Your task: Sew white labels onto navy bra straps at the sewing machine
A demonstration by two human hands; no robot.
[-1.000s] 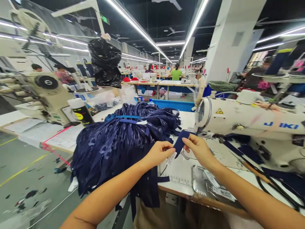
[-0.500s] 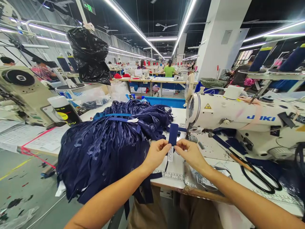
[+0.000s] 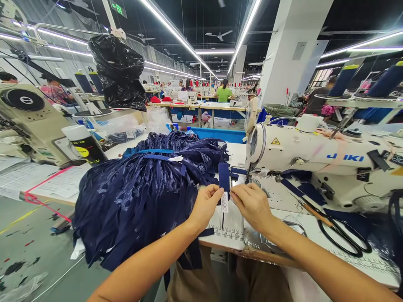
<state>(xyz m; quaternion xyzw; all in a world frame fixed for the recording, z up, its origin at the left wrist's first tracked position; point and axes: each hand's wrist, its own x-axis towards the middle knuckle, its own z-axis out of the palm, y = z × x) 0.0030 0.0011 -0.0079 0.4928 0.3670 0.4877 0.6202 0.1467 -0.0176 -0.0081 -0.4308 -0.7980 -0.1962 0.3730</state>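
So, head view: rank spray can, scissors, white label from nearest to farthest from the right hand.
1. White label: just left of the right hand.
2. Scissors: off to its right.
3. Spray can: far left, past the navy strips.

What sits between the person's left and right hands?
In the head view, a white label and part of a navy strip lie between the left hand and right hand.
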